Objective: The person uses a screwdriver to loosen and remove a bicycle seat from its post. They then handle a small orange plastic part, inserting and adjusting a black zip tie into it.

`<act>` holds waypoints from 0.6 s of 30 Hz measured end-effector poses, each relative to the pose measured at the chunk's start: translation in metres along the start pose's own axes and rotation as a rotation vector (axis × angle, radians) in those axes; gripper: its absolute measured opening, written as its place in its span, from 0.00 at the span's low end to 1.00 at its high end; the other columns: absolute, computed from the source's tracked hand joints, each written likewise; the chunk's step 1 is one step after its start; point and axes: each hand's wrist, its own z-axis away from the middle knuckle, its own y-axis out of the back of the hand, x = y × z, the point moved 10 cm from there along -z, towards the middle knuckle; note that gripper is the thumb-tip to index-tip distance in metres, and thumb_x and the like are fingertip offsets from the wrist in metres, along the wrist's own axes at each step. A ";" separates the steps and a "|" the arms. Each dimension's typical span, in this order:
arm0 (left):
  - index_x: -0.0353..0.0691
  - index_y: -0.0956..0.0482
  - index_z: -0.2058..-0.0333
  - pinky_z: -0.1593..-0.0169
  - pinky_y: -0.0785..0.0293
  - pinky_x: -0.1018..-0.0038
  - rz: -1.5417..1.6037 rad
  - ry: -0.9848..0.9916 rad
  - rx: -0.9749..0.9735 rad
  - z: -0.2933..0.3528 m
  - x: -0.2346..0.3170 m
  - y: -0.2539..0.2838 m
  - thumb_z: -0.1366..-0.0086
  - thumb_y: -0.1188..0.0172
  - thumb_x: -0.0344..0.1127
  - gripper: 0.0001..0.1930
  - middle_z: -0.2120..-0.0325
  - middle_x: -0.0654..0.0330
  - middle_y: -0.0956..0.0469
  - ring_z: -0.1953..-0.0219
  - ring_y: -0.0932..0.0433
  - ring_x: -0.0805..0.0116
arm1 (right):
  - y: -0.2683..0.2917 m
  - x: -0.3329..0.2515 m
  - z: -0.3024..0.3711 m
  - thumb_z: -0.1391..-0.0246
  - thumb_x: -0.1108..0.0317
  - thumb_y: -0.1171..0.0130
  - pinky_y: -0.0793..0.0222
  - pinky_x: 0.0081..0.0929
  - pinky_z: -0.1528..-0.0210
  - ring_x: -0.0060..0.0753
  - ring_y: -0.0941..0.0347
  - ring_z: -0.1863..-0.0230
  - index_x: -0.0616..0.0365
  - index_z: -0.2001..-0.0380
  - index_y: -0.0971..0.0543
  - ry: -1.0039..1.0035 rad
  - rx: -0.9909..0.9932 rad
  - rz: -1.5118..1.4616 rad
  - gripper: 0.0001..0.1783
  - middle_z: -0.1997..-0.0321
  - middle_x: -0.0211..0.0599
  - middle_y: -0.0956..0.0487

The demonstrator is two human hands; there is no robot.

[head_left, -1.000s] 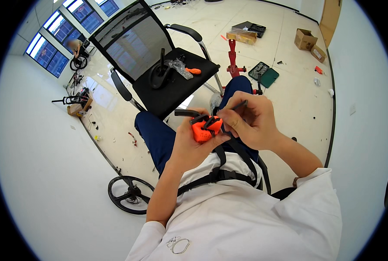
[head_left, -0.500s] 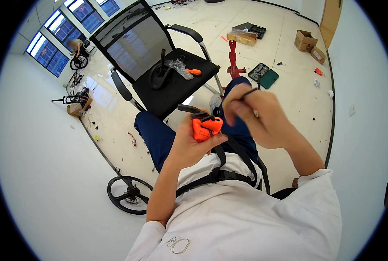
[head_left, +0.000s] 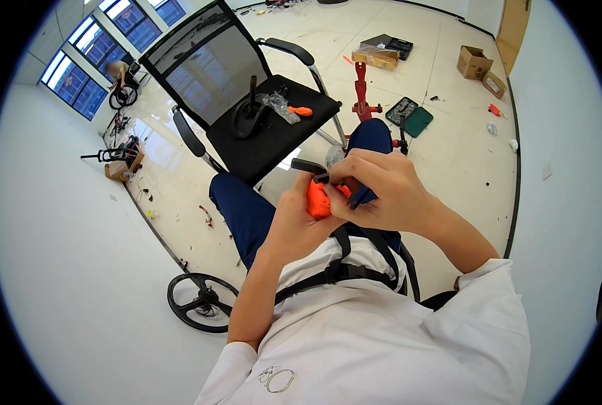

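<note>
My left hand (head_left: 291, 226) is wrapped round a hex key set (head_left: 318, 202), an orange holder with black L-shaped keys, held above my lap. One larger black key (head_left: 308, 165) juts from its top toward the chair. My right hand (head_left: 390, 192) is closed at the holder's right side, its fingertips touching the top of the set. A thin black hex key (head_left: 360, 198) shows beneath its fingers, partly hidden; whether it sits in the holder I cannot tell.
In front stands a black mesh office chair (head_left: 237, 165) bearing a bicycle saddle (head_left: 252, 120), clear plastic wrap (head_left: 282, 108) and an orange-handled tool (head_left: 300, 111). Beyond my knee are a red stand (head_left: 360, 91) and green tool case (head_left: 419, 123). A black spoked wheel (head_left: 187, 307) lies lower left.
My right hand has moved left and down from above my knee, bringing the thin black key against the orange holder. My left hand has stayed nearly still, keeping its grip.
</note>
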 end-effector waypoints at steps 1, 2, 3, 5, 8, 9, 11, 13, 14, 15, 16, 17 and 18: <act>0.32 0.33 0.55 0.64 0.26 0.76 0.066 0.032 0.030 0.000 -0.005 0.002 0.44 0.30 0.36 0.25 0.71 0.57 0.22 0.69 0.23 0.72 | 0.001 -0.001 0.001 0.61 0.77 0.34 0.36 0.18 0.82 0.22 0.29 0.83 0.58 0.73 0.22 0.003 0.009 0.006 0.09 0.79 0.28 0.25; 0.33 0.33 0.55 0.65 0.26 0.77 0.132 0.064 0.062 0.001 -0.011 0.002 0.44 0.30 0.36 0.25 0.72 0.58 0.22 0.70 0.23 0.73 | 0.001 -0.002 0.003 0.61 0.77 0.34 0.37 0.18 0.82 0.21 0.30 0.84 0.58 0.73 0.22 0.008 0.018 0.011 0.09 0.78 0.28 0.24; 0.33 0.34 0.55 0.67 0.26 0.77 0.198 0.097 0.093 0.002 -0.016 0.003 0.44 0.30 0.36 0.24 0.72 0.58 0.22 0.72 0.23 0.74 | 0.002 -0.003 0.004 0.61 0.78 0.35 0.38 0.18 0.83 0.20 0.32 0.84 0.57 0.73 0.22 0.012 0.027 0.017 0.09 0.78 0.28 0.24; 0.33 0.34 0.57 0.71 0.27 0.79 0.215 0.092 0.102 0.003 -0.013 0.009 0.43 0.30 0.36 0.24 0.74 0.59 0.23 0.76 0.24 0.76 | 0.004 0.001 0.004 0.60 0.76 0.35 0.37 0.19 0.82 0.23 0.31 0.83 0.57 0.72 0.23 -0.016 -0.006 -0.021 0.09 0.77 0.31 0.23; 0.34 0.34 0.58 0.77 0.30 0.81 0.261 0.064 0.091 0.003 -0.012 0.013 0.44 0.29 0.36 0.24 0.76 0.60 0.24 0.80 0.26 0.79 | 0.003 0.023 0.007 0.59 0.75 0.35 0.43 0.17 0.83 0.21 0.35 0.85 0.57 0.70 0.22 -0.166 -0.100 -0.191 0.09 0.77 0.30 0.22; 0.34 0.34 0.58 0.78 0.31 0.82 0.280 0.051 0.084 0.003 -0.012 0.013 0.44 0.29 0.36 0.24 0.77 0.60 0.25 0.81 0.27 0.80 | 0.000 0.032 0.010 0.58 0.75 0.35 0.45 0.16 0.83 0.19 0.38 0.85 0.57 0.70 0.21 -0.233 -0.140 -0.267 0.09 0.77 0.29 0.22; 0.35 0.34 0.58 0.79 0.32 0.82 0.333 0.056 0.081 0.005 -0.015 0.013 0.45 0.28 0.35 0.24 0.77 0.61 0.25 0.82 0.27 0.80 | -0.005 0.045 0.014 0.55 0.77 0.37 0.51 0.14 0.82 0.12 0.44 0.85 0.58 0.68 0.19 -0.340 -0.162 -0.398 0.08 0.76 0.24 0.21; 0.35 0.34 0.58 0.79 0.32 0.82 0.388 0.059 0.054 0.008 -0.015 0.010 0.45 0.27 0.34 0.24 0.77 0.62 0.26 0.81 0.27 0.80 | -0.011 0.057 0.020 0.54 0.78 0.38 0.51 0.15 0.82 0.10 0.43 0.85 0.59 0.67 0.19 -0.479 -0.206 -0.523 0.08 0.75 0.24 0.21; 0.36 0.34 0.58 0.79 0.32 0.82 0.415 0.056 0.027 0.009 -0.012 0.007 0.46 0.27 0.33 0.24 0.77 0.63 0.26 0.81 0.27 0.80 | -0.013 0.063 0.020 0.52 0.79 0.40 0.46 0.14 0.80 0.11 0.37 0.81 0.61 0.67 0.19 -0.486 -0.201 -0.549 0.07 0.72 0.28 0.20; 0.36 0.34 0.58 0.79 0.32 0.82 0.445 0.055 -0.002 0.010 -0.010 0.004 0.46 0.27 0.33 0.24 0.77 0.63 0.26 0.81 0.27 0.80 | -0.018 0.074 0.022 0.51 0.80 0.42 0.42 0.13 0.78 0.12 0.32 0.78 0.62 0.67 0.20 -0.497 -0.196 -0.575 0.07 0.69 0.32 0.19; 0.37 0.33 0.58 0.74 0.29 0.81 0.479 0.030 -0.063 0.010 -0.006 -0.001 0.48 0.26 0.31 0.25 0.76 0.65 0.27 0.77 0.27 0.80 | -0.020 0.081 0.024 0.49 0.82 0.44 0.37 0.12 0.76 0.13 0.26 0.75 0.64 0.67 0.20 -0.508 -0.191 -0.600 0.07 0.67 0.36 0.18; 0.38 0.33 0.57 0.70 0.28 0.81 0.399 -0.027 -0.081 0.013 -0.001 -0.003 0.49 0.25 0.30 0.26 0.74 0.65 0.26 0.75 0.26 0.79 | -0.027 0.083 0.023 0.48 0.82 0.44 0.35 0.13 0.73 0.15 0.24 0.72 0.64 0.66 0.20 -0.559 -0.213 -0.610 0.07 0.66 0.36 0.18; 0.38 0.32 0.56 0.65 0.27 0.80 0.321 -0.087 -0.093 0.015 0.004 -0.005 0.51 0.25 0.30 0.27 0.72 0.65 0.26 0.72 0.26 0.79 | -0.035 0.083 0.021 0.48 0.82 0.45 0.33 0.13 0.71 0.17 0.22 0.69 0.64 0.66 0.21 -0.609 -0.234 -0.619 0.07 0.66 0.37 0.18</act>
